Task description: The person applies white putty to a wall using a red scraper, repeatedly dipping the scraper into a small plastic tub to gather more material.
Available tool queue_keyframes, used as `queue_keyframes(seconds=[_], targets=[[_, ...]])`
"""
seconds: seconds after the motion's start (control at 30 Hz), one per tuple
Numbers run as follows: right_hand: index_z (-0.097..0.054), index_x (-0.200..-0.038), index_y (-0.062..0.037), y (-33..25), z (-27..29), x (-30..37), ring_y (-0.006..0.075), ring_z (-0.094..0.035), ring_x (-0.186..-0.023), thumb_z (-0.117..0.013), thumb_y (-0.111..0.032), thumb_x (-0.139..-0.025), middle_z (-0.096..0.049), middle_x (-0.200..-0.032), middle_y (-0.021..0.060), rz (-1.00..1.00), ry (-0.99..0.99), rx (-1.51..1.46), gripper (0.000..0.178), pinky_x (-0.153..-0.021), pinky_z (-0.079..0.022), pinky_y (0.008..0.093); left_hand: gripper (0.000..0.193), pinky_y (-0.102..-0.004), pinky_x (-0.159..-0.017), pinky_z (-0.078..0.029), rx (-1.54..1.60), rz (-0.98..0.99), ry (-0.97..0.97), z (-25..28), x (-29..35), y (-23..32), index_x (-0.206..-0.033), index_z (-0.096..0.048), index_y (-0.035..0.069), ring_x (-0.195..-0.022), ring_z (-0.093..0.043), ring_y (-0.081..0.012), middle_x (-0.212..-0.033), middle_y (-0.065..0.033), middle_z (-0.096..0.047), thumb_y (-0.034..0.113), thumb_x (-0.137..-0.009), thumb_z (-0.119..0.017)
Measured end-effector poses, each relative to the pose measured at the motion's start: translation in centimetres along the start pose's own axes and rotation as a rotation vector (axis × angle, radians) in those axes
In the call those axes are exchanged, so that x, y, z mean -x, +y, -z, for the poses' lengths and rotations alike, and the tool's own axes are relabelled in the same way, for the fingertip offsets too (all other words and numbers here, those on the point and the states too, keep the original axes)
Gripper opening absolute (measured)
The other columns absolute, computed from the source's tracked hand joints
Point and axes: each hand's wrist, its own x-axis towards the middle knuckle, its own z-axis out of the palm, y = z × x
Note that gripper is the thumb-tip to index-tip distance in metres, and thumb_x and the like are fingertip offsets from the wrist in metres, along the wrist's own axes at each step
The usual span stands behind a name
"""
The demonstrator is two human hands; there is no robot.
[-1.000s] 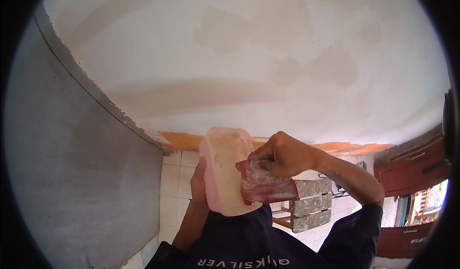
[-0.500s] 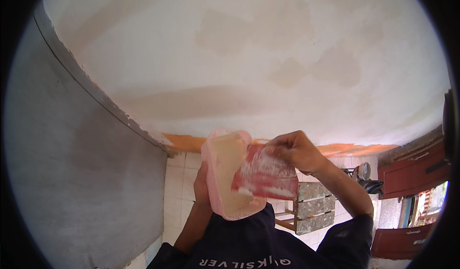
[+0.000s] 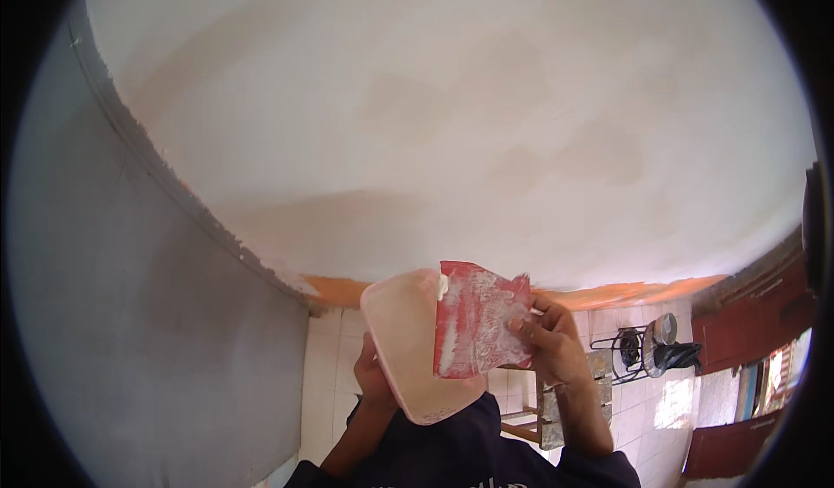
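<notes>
My left hand (image 3: 375,375) grips the left side of a pink plastic tub (image 3: 401,394), its fingers partly hidden behind the wall. Pale filler paste (image 3: 404,323) coats the inside of the tub. In my right hand (image 3: 553,340) is a red flat putty spreader (image 3: 473,323), pinched at its right edge between thumb and fingers. White paste smears its face, and a small lump clings to its upper left edge. The spreader is held over the right part of the tub, hiding that part; whether they touch I cannot tell.
Ahead is a white wall (image 3: 486,210) with greyish damp-looking patches and an orange strip at its foot. A grey panel (image 3: 174,314) stands on the left. Behind my right arm is a paint-spotted wooden bench (image 3: 549,418). A black metal rack (image 3: 627,349) stands farther right, on the tiled floor (image 3: 643,410).
The spreader has turned upright, its pasted edge now facing left and up. My right hand has moved down and swung below the wrist's former height. The tub has shifted slightly lower.
</notes>
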Motion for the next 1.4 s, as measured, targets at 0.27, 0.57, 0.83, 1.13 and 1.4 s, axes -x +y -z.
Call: queue_keyframes(seconds=[0.27,0.57,0.83,1.13,1.4], targets=[[-0.052,-0.125,0.0061,4.4,2.4,-0.2,0.0234,-0.066,-0.101,-0.059,-0.001,-0.088,-0.065,-0.114,0.0144,0.088,0.038,-0.488,0.038,-0.089,-0.054,0.0383,0.063,-0.0497,-0.109,-0.038,-0.043,-0.054,-0.045,-1.0,0.0,0.9,-0.148,-0.033,0.006,-0.132,-0.045,-0.0347,-0.145,-0.0158,-0.044,0.049,-0.102,-0.035],[-0.058,-0.110,0.0029,1.6,1.8,-2.3,0.0211,-0.067,-0.092,-0.054,-0.007,-0.095,-0.066,-0.105,0.0127,0.476,0.204,-0.458,0.018,-0.077,-0.055,0.0341,0.059,-0.0476,-0.101,-0.047,-0.108,-0.196,0.048,-2.3,0.4,1.7,-0.145,-0.036,0.004,-0.122,-0.055,-0.0342,-0.138,-0.0184,-0.051,0.044,-0.101,-0.039],[-0.056,-0.112,0.0039,-1.7,1.6,-3.6,0.0198,-0.065,-0.084,-0.053,-0.007,-0.095,-0.065,-0.099,0.0103,0.666,0.357,-0.448,0.021,-0.068,-0.053,0.0339,0.060,-0.0491,-0.106,-0.043,-0.245,-0.229,-0.020,-0.9,0.3,2.8,-0.146,-0.036,0.007,-0.127,-0.050,-0.0356,-0.143,-0.0156,-0.047,0.048,-0.102,-0.033],[-0.055,-0.113,0.0016,-2.9,4.8,-3.7,0.0176,-0.065,-0.080,-0.052,-0.010,-0.094,-0.066,-0.096,0.0084,0.706,0.304,-0.470,0.023,-0.064,-0.051,0.0318,0.061,-0.0504,-0.107,-0.042,-0.184,-0.202,-0.017,0.7,-0.2,3.2,-0.146,-0.036,0.008,-0.128,-0.049,-0.0360,-0.144,-0.0154,-0.046,0.049,-0.102,-0.034],[-0.059,-0.109,0.0054,-11.8,7.5,-1.9,0.0127,-0.055,-0.067,-0.061,-0.010,-0.094,-0.061,-0.084,0.0047,0.978,0.436,-0.257,0.022,-0.058,-0.044,0.0284,0.061,-0.0515,-0.107,-0.041,-0.137,-0.192,-0.009,-1.0,-1.4,0.8,-0.147,-0.036,0.008,-0.129,-0.049,-0.0365,-0.144,-0.0152,-0.046,0.049,-0.101,-0.035]])
